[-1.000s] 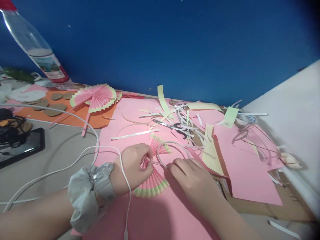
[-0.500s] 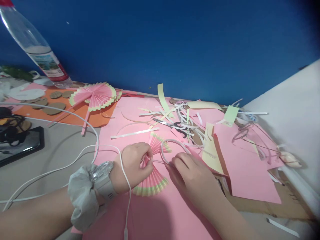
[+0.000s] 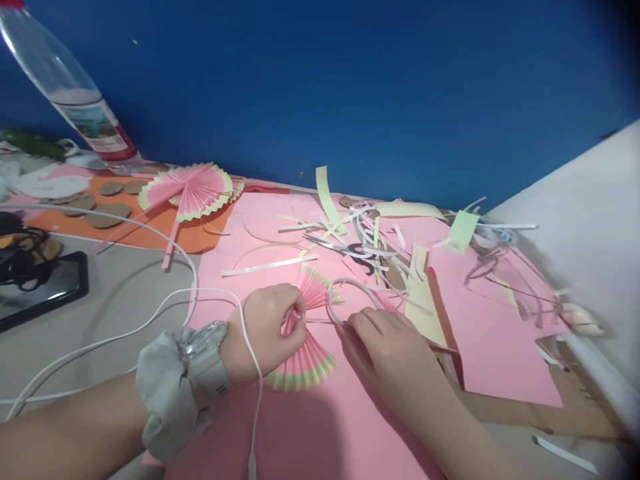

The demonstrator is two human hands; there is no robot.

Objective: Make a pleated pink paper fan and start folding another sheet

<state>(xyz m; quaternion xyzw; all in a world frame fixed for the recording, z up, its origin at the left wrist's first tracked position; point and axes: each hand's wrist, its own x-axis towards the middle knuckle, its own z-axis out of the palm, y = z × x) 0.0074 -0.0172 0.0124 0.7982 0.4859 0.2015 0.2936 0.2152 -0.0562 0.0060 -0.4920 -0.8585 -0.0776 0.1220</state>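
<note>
My left hand (image 3: 265,330) is closed in a pinch on the middle of a pleated pink paper fan (image 3: 306,360) with a yellow-green edge, which spreads out above and below the fingers on a pink sheet (image 3: 300,433). My right hand (image 3: 395,350) lies just right of the fan, fingers curled on a thin white paper strip (image 3: 350,283) that loops upward from the fan's middle. A watch and a grey scrunchie (image 3: 167,393) sit on my left wrist.
Scissors (image 3: 345,250) lie among several cut paper strips behind the hands. A finished round fan (image 3: 187,190) rests on orange paper at the left, near a plastic bottle (image 3: 75,93). A white cable (image 3: 150,320) crosses the table and my left wrist. A phone (image 3: 40,290) lies far left.
My right hand has slid a little to the right, pulling the white strip's loop with it. My left hand keeps its pinch on the fan and has not moved.
</note>
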